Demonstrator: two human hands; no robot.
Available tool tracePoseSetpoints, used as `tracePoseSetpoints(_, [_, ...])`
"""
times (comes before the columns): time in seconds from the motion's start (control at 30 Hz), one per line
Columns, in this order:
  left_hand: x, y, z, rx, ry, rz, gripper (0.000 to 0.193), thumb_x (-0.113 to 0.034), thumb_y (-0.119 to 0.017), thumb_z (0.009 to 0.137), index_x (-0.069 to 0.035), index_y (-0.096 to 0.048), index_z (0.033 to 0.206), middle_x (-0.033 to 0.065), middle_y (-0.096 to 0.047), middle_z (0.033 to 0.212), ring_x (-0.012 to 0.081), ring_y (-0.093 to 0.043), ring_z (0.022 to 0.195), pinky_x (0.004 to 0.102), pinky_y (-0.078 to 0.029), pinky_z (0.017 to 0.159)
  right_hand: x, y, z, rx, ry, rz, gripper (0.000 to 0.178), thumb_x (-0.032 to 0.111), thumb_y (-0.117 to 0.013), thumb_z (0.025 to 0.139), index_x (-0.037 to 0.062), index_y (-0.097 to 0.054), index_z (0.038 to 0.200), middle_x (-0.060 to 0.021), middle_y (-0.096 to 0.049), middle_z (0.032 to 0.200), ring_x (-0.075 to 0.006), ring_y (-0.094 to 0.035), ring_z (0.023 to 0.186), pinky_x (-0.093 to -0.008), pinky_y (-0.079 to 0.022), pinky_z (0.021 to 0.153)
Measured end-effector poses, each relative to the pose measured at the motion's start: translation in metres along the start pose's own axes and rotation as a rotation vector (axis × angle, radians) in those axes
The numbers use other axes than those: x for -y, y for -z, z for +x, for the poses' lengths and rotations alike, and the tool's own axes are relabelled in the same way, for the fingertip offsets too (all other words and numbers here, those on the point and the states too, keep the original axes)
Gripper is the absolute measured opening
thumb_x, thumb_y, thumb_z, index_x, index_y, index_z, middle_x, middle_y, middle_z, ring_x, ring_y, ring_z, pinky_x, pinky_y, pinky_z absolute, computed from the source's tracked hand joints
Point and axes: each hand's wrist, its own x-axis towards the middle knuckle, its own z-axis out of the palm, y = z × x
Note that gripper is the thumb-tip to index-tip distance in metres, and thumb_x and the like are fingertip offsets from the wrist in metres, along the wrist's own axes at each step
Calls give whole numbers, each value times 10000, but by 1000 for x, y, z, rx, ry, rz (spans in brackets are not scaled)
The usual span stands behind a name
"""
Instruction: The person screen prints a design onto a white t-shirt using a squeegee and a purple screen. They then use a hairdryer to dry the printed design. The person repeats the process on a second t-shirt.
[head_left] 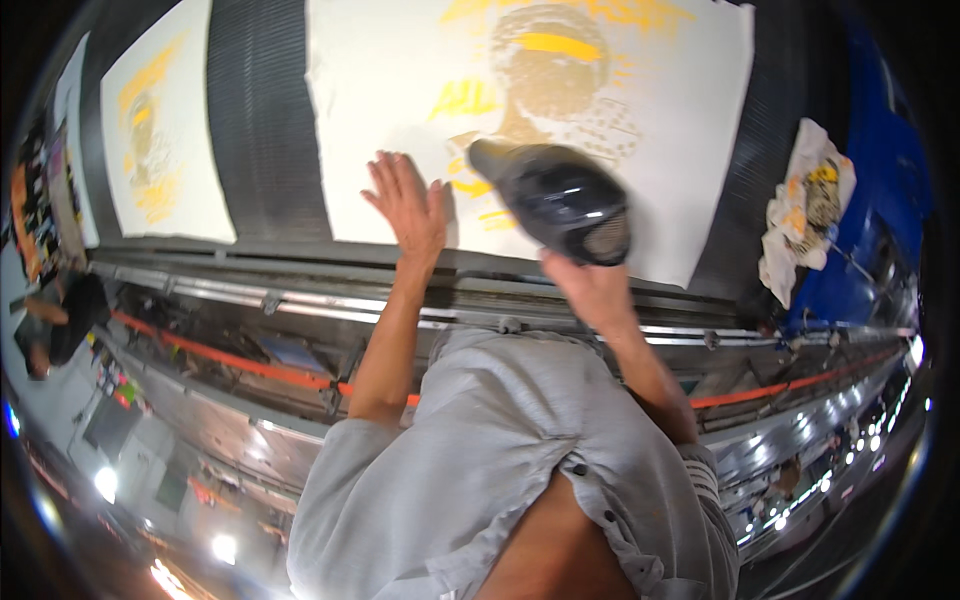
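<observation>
Head view: the hands were apart. The right hand [597, 292] was clamped on a black blow dryer [568, 200], above a yellow-printed white sheet [690, 130]. The left hand [407, 212], fingers spread, was over the same sheet. A stained cloth [800, 215] lay right of both hands.

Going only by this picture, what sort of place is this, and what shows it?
Probably a textile-printing workshop: printed sheets lie on a dark table, and the right hand holds what looks like a dryer.
</observation>
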Motion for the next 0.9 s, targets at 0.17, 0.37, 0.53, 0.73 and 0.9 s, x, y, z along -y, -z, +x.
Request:
tracePoseSetpoints(0.17, [-25, -11, 9, 73, -90, -20, 739, -344, -556, 972, -5, -261, 1559, 233, -149, 1646, 434, -59, 1529, 683, -29, 1160, -16, 11, -11, -100, 4, -63, 218, 69, -698, 765, 5, -677, 972, -132, -725, 867, -257, -700, 789, -366, -538, 731])
tracePoseSetpoints(0.37, [-77, -30, 40, 180, -314, -35, 730, -410, -578, 965, -4, -336, 1522, 202, -218, 1633, 421, -124, 1520, 704, -56, 1148, -18, 72, -2, -312, -141, 122, 188, 7, -700, 794, -19, -665, 976, -18, -622, 809, -82, -553, 603, -244, -440, 538])
tracePoseSetpoints(0.53, [-104, -41, 69, 163, -396, 10, 755, -442, -587, 958, -1, -343, 1521, 215, -244, 1621, 437, -153, 1510, 712, -69, 1140, -11, 105, 41, -394, -106, 223, 234, 0, -698, 780, -48, -669, 1007, -46, -649, 847, -95, -553, 617, -253, -442, 554])
tracePoseSetpoints(0.73, [-108, -41, 73, 153, -352, 69, 762, -458, -580, 964, -11, -329, 1528, 228, -236, 1618, 459, -155, 1502, 720, -72, 1135, 0, 135, 87, -368, -25, 177, 230, 174, -709, 773, -44, -671, 836, -30, -640, 703, -108, -575, 619, -287, -477, 598])
tracePoseSetpoints(0.9, [-99, -37, 49, 149, -315, 78, 768, -460, -574, 971, -16, -314, 1542, 222, -207, 1635, 459, -131, 1511, 718, -55, 1136, -12, 148, 55, -320, -99, 130, 187, 66, -707, 781, -29, -677, 939, -34, -651, 831, -98, -565, 634, -264, -456, 582])
